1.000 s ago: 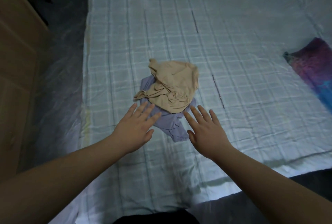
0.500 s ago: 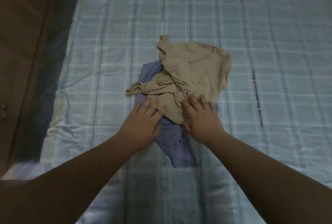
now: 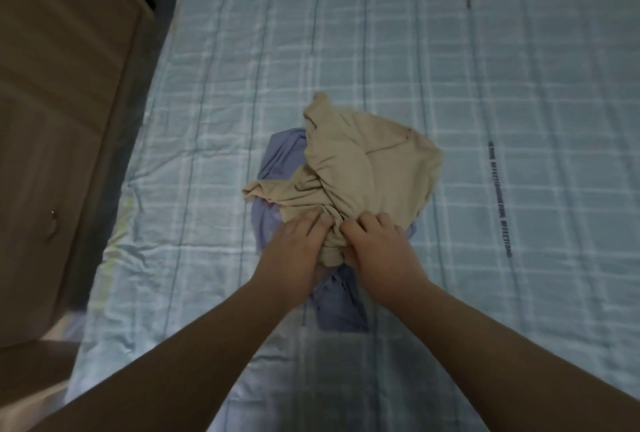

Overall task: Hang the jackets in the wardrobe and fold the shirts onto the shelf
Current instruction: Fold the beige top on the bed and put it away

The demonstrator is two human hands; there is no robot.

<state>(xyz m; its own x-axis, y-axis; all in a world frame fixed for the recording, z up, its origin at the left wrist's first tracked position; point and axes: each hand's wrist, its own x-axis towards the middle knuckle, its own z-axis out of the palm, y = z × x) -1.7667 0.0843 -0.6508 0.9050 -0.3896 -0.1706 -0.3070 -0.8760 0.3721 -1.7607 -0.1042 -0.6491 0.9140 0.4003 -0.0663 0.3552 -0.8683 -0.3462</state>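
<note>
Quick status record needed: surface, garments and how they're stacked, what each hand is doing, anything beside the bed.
surface: bed with checked sheet
top garment: crumpled beige shirt
bottom garment: lavender shirt, partly under the beige one
left hand: grips near edge of beige shirt
right hand: grips same bunched edge, close to the left hand
beside bed: wooden furniture, on the left
folded: neither shirt yet

Both bare forearms are reaching forward from the bottom edge, converging toward the middle. The left hand [image 3: 294,251] is lying palm down with its fingers curling into the crumpled beige cloth garment [image 3: 367,171]. The right hand [image 3: 381,251] is lying just beside it, knuckles up, fingers likewise gripping the same bunched fabric
</note>
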